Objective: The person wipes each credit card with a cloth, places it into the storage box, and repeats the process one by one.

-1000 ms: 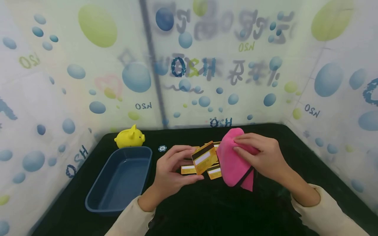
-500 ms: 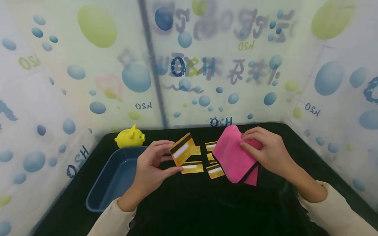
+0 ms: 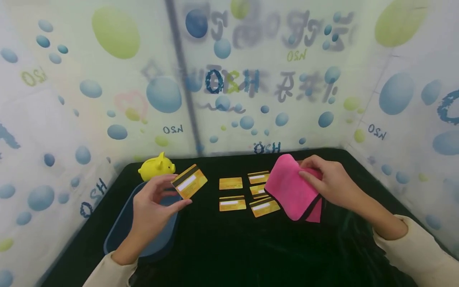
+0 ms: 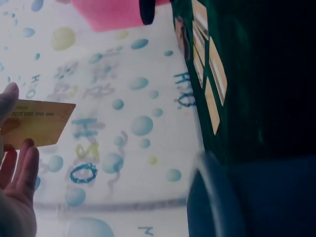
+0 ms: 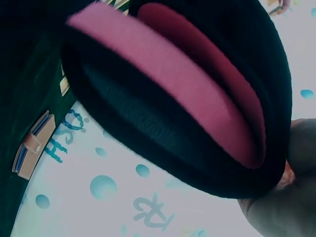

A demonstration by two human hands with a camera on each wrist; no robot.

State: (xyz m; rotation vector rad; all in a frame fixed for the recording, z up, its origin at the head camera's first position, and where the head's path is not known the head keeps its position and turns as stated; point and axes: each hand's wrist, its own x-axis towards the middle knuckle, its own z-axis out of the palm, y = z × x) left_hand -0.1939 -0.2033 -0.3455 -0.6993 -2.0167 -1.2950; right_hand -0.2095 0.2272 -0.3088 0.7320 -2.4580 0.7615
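Above the far right part of the blue basin [image 3: 116, 231], my left hand [image 3: 150, 211] pinches a golden bank card [image 3: 190, 182] between fingers and thumb. Its striped back faces the head camera; the left wrist view shows the numbered side of the card [image 4: 39, 123]. My right hand [image 3: 328, 181] pinches a pink cloth item with black edging [image 3: 290, 189] at its upper right. In the right wrist view this pink item [image 5: 163, 69] shows folded layers and a dark inner side. Several more golden cards [image 3: 232, 203] lie on the dark tabletop between the hands, one partly behind the pink item.
A yellow piggy bank [image 3: 155, 167] stands behind the basin at the far left. A snap-closed wallet [image 5: 33, 148] appears at the table's edge in the right wrist view. Bubble-printed curtains [image 3: 229, 115] surround the dark table [image 3: 251, 255].
My left hand has carried the bank card leftward, from over the other cards to beside the basin. The right hand and the pink item have shifted slightly right, uncovering more cards.
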